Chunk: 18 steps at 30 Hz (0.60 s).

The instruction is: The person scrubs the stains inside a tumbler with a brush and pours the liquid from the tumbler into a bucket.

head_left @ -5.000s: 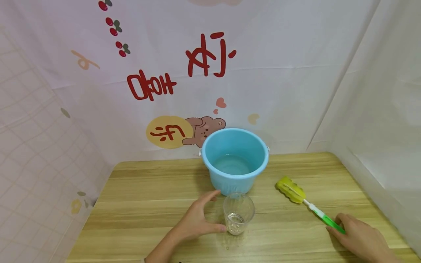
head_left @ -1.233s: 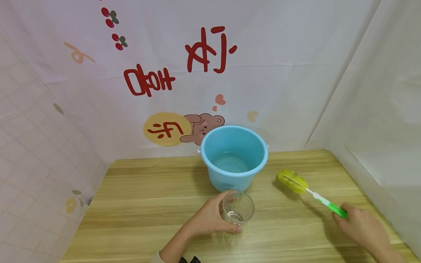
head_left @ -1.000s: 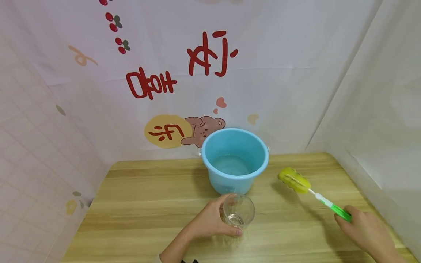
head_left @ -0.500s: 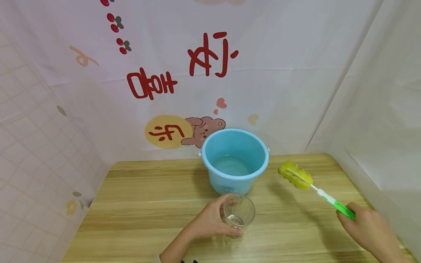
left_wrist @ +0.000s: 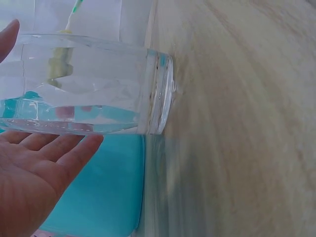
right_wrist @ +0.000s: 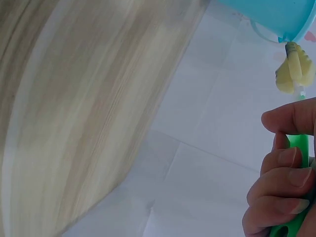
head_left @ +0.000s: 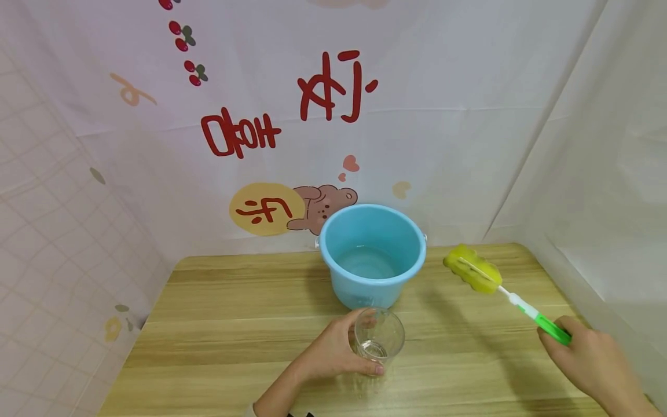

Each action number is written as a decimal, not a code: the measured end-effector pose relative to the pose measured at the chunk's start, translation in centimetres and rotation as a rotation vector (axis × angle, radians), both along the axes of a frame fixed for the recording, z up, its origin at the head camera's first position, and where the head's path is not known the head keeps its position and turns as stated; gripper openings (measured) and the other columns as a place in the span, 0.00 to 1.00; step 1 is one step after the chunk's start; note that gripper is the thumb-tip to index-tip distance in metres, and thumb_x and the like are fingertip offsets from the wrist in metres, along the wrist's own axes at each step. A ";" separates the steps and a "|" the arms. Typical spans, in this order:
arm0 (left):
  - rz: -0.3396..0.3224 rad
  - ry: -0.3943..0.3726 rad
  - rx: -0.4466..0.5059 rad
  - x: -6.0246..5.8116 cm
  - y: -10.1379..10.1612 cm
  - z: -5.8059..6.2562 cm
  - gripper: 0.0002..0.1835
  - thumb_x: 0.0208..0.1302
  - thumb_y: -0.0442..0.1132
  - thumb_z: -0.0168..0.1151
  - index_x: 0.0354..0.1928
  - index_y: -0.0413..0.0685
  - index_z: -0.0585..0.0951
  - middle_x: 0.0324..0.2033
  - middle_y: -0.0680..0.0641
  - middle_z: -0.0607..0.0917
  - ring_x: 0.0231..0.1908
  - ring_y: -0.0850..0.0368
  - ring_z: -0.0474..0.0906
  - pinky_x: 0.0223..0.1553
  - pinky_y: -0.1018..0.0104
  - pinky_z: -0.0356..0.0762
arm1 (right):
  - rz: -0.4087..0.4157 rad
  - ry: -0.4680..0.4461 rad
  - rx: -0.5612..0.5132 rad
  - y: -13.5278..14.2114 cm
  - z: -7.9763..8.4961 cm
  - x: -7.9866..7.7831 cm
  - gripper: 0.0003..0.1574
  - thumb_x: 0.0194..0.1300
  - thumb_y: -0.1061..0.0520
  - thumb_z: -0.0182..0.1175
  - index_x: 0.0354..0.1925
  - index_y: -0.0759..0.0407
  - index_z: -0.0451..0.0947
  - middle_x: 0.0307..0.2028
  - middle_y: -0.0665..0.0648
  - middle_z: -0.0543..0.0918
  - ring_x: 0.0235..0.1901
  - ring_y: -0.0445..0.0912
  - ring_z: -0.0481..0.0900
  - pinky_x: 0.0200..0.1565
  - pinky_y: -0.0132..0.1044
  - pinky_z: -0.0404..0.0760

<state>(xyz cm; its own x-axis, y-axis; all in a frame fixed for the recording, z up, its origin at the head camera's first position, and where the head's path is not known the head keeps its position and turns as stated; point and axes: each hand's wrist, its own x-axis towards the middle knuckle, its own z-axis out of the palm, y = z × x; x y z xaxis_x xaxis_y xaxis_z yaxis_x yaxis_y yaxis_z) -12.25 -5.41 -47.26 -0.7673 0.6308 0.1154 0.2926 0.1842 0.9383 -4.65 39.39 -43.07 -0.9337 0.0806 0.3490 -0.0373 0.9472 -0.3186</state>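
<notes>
A clear drinking glass point(head_left: 385, 331) stands upright on the wooden table, in front of a light-blue bucket point(head_left: 365, 292) with some water in it. My left hand point(head_left: 333, 349) holds the glass from the left, thumb on the near side and fingers on the far side; the left wrist view shows its thick base point(left_wrist: 160, 94) against the tabletop. Over the table's right part, my right hand point(head_left: 594, 356) grips the green handle of a sponge bottle brush point(head_left: 474, 270). Its yellow sponge head point(right_wrist: 295, 69) points away and to the left, apart from bucket and glass.
The wooden table point(head_left: 229, 318) reaches back to a white printed cloth point(head_left: 443, 145) hung behind the bucket. More cloth hangs along the left and right sides. The brush casts a shadow on the tabletop between the glass and my right hand.
My left hand, beside the glass five seconds ago, has closed round it. The brush, then lying on the table, has risen in my right hand and keeps moving up and slightly right.
</notes>
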 end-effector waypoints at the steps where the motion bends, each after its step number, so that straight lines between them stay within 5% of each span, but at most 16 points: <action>1: 0.000 -0.005 0.000 0.0 0.0 0.0 0.50 0.51 0.50 0.86 0.76 0.62 0.69 0.67 0.47 0.80 0.67 0.59 0.73 0.66 0.55 0.72 | -0.001 0.003 -0.006 0.0 0.1 0.0 0.10 0.65 0.60 0.66 0.28 0.56 0.76 0.17 0.47 0.66 0.16 0.38 0.57 0.18 0.35 0.58; 6: 0.003 -0.022 -0.002 0.1 0.0 0.0 0.54 0.51 0.48 0.86 0.79 0.54 0.66 0.67 0.46 0.80 0.68 0.58 0.73 0.67 0.56 0.70 | -0.011 0.025 -0.032 -0.2 0.5 -0.2 0.11 0.65 0.60 0.66 0.27 0.54 0.76 0.16 0.46 0.66 0.17 0.36 0.57 0.19 0.35 0.57; 13: -0.005 -0.011 0.012 0.0 0.0 0.1 0.49 0.52 0.44 0.86 0.75 0.62 0.69 0.67 0.48 0.80 0.67 0.57 0.73 0.66 0.55 0.72 | -0.001 0.072 -0.071 -0.6 1.3 -0.6 0.10 0.63 0.62 0.67 0.26 0.54 0.78 0.15 0.41 0.67 0.17 0.34 0.58 0.19 0.35 0.59; 18: -0.005 -0.010 0.009 0.0 0.1 0.1 0.48 0.51 0.44 0.86 0.74 0.58 0.71 0.66 0.48 0.80 0.67 0.58 0.73 0.66 0.56 0.71 | 0.013 0.090 -0.089 -1.0 1.7 -0.8 0.10 0.61 0.62 0.68 0.26 0.55 0.78 0.15 0.39 0.67 0.16 0.34 0.59 0.19 0.35 0.59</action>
<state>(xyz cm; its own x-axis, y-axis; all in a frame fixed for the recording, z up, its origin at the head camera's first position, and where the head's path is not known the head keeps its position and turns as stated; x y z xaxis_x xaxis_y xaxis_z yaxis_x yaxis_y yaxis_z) -12.28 -5.33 -47.20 -0.7655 0.6332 0.1139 0.2843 0.1741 0.9428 -5.44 38.41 -41.35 -0.9002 0.1032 0.4230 -0.0816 0.9143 -0.3967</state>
